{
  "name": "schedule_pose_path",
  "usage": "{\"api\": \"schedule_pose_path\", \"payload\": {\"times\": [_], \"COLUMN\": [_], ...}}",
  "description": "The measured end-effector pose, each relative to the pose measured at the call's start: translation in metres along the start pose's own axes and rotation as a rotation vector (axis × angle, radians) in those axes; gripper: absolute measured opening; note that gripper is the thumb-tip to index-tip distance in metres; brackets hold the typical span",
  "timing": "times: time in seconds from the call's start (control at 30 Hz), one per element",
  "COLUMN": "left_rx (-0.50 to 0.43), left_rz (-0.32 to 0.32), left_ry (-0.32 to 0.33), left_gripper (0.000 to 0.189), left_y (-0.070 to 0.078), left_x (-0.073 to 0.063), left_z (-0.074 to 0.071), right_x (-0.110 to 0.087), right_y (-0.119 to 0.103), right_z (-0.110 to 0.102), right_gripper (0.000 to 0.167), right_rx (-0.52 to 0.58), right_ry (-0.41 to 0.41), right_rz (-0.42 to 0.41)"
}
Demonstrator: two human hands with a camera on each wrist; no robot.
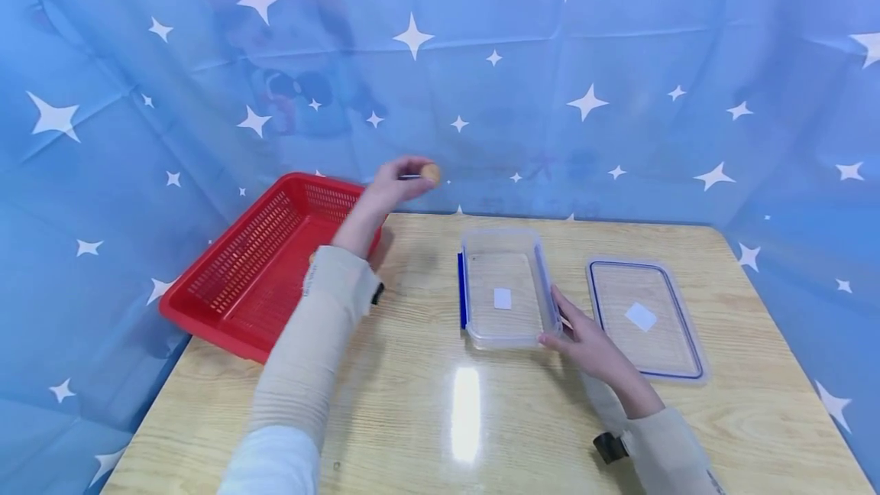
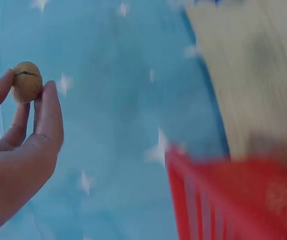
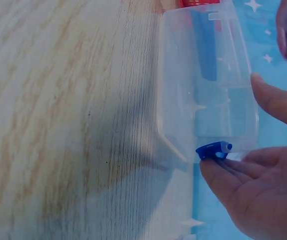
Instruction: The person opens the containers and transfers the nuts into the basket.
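My left hand (image 1: 397,183) is raised above the far edge of the table, between the basket and the box. Its thumb and fingertips pinch a walnut (image 2: 27,82), round and tan, with a dark crack along its seam. A clear plastic food container (image 1: 505,331), with blue latches and a white label, stands on the table. At its right side my right hand (image 1: 584,338) grips the wall, thumb at the rim and fingers by a blue latch (image 3: 213,150). Left of the container sits a red plastic basket (image 1: 237,270); my left forearm hides part of it.
The container's clear lid (image 1: 649,357), edged with a blue seal, lies flat to the right. A small tan thing (image 1: 312,258) shows in the basket beside my sleeve. A blue starred curtain (image 1: 481,90) hangs behind the wooden table (image 1: 406,418).
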State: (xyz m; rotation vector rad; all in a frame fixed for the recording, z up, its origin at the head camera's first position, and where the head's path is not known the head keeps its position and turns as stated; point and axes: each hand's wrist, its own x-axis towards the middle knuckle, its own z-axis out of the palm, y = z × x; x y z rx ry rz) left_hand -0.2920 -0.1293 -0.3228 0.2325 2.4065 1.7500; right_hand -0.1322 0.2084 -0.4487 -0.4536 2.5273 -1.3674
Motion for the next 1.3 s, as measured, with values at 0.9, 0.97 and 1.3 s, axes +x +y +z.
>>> {"api": "schedule_pose_path", "payload": {"times": [0.9, 0.97, 1.3], "left_rx": [0.196, 0.202, 0.045], "left_rz": [-0.522, -0.54, -0.686], "left_ry": [0.141, 0.127, 0.157], "left_gripper": [0.068, 0.065, 0.074], "left_y": [-0.146, -0.15, -0.147], "left_x": [-0.09, -0.093, -0.102], "left_z": [-0.154, -0.153, -0.145], "right_x": [0.004, 0.003, 0.007], "right_y": [0.005, 0.005, -0.001], "right_z": [0.006, 0.007, 0.003], "right_gripper": [0.087, 0.087, 0.086], "right_rx": [-0.032, -0.022, -0.016], "right_ry": [0.025, 0.024, -0.008], "right_rz": [0.013, 0.013, -0.005]}}
